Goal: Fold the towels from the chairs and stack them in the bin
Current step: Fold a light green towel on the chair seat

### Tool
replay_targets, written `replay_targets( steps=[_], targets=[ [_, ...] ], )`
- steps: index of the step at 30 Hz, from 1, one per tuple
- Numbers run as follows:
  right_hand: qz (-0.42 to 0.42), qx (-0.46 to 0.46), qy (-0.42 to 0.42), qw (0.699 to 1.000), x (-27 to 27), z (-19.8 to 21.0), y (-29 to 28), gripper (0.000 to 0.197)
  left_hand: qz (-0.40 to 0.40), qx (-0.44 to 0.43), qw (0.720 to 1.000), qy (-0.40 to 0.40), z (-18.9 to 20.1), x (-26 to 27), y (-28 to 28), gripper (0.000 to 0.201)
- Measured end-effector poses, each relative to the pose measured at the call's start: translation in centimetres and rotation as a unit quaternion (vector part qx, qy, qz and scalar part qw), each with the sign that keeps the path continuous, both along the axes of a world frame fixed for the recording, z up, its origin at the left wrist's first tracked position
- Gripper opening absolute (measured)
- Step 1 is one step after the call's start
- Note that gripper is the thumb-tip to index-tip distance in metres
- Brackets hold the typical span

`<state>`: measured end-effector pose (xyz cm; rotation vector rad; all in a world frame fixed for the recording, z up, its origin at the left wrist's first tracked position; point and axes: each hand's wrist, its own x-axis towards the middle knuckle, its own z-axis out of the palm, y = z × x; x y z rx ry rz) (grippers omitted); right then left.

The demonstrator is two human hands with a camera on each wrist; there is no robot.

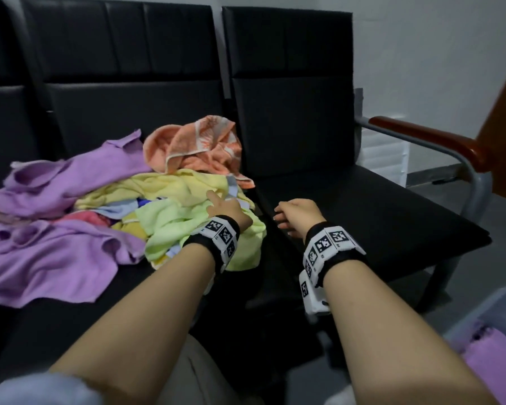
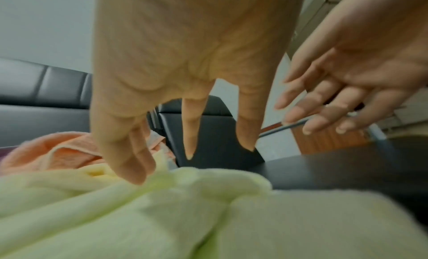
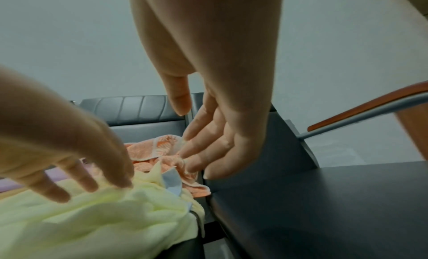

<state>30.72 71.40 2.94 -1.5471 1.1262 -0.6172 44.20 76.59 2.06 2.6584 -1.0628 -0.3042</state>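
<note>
Two black chairs stand side by side in front of me. The left chair's seat [image 1: 79, 311] carries the whole heap of towels; the right chair's seat [image 1: 362, 217] lies under my right hand, with a wooden armrest [image 1: 427, 135] along its right edge.

The biggest piece in the heap is the purple towel [image 1: 53, 258], spread over the left part of the left seat, with a second purple fold [image 1: 79, 176] behind it. Toward the seat's right edge lies the pale green towel [image 1: 170, 223], bunched on top of the pile and spilling to the front right corner. Behind it sits a yellow towel [image 1: 164, 185], and behind that, at the back right corner against the backrest, an orange patterned towel [image 1: 199, 147].

My left hand [image 1: 225, 210] is directly over the green towel, fingers straight and spread downward. In the left wrist view the thumb-side fingertips [image 2: 132, 177] meet the cloth at a raised fold, but nothing is gripped.

My right hand [image 1: 295, 214] hangs above the left edge of the right seat, just beside the heap's right edge and apart from it, fingers loosely extended and holding nothing.

At the lower right corner of my head view, the bin [image 1: 479, 311] holds a purple towel [image 1: 497, 363].
</note>
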Motion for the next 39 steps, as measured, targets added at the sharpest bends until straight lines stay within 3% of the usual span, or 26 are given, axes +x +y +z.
replay_targets(
  steps=[3, 5, 10, 13, 16, 19, 22, 23, 26, 30, 33, 37, 39],
  targets=[
    [0.005, -0.011, 0.003, 1.0, 0.6, -0.5, 0.3, 0.017, 0.013, 0.101, 0.995, -0.003, -1.0, 0.9, 0.6, 0.07],
    [0.003, -0.012, 0.004, 1.0, 0.8, -1.0, 0.4, 0.018, 0.007, 0.132, 0.991, 0.007, -1.7, 1.6, 1.0, 0.082],
    [0.01, -0.008, 0.031, 0.999, 0.6, -2.6, 0.8, 0.02, -0.045, 0.122, 0.991, -0.031, -2.7, 2.0, 1.2, 0.053],
    [0.014, 0.028, 0.097, 0.995, -0.5, -2.7, 0.8, 0.024, -0.07, 0.052, 0.993, 0.081, -0.9, 1.3, 1.3, 0.04],
    [0.02, 0.065, 0.091, 0.993, -1.8, -2.2, 0.5, 0.026, -0.052, -0.024, 0.982, 0.18, 1.4, 0.4, 1.8, 0.049],
    [0.041, 0.074, 0.073, 0.994, -3.0, -1.6, 0.4, 0.048, -0.034, -0.152, 0.948, 0.276, 2.0, 0.5, 0.8, 0.073],
    [0.095, 0.077, 0.089, 0.989, -4.4, -1.5, 0.2, 0.077, -0.048, -0.257, 0.899, 0.352, 3.8, -1.3, 0.5, 0.042],
    [0.11, 0.079, 0.086, 0.987, -4.8, -1.5, 0.0, 0.076, -0.051, -0.284, 0.881, 0.376, 4.3, -2.0, 0.2, 0.036],
    [0.126, 0.075, 0.023, 0.989, -5.7, -1.2, -0.3, 0.047, -0.056, -0.329, 0.839, 0.429, 4.6, -3.6, -1.0, 0.034],
    [0.057, 0.062, -0.07, 0.994, -6.7, -0.6, -1.7, 0.03, -0.07, -0.352, 0.801, 0.479, 4.4, -5.7, -3.1, 0.033],
    [-0.051, 0.082, -0.144, 0.985, -8.3, -0.3, -3.6, 0.028, -0.056, -0.382, 0.769, 0.51, 4.2, -6.3, -4.8, 0.031],
    [-0.221, 0.039, -0.156, 0.962, -10.8, -0.3, -6.7, 0.047, 0.006, -0.403, 0.778, 0.483, 3.8, -6.0, -7.6, 0.041],
    [-0.258, 0.031, -0.147, 0.954, -11.6, -0.7, -7.6, 0.05, 0.01, -0.385, 0.802, 0.456, 3.8, -6.3, -8.8, 0.049]
  ],
)
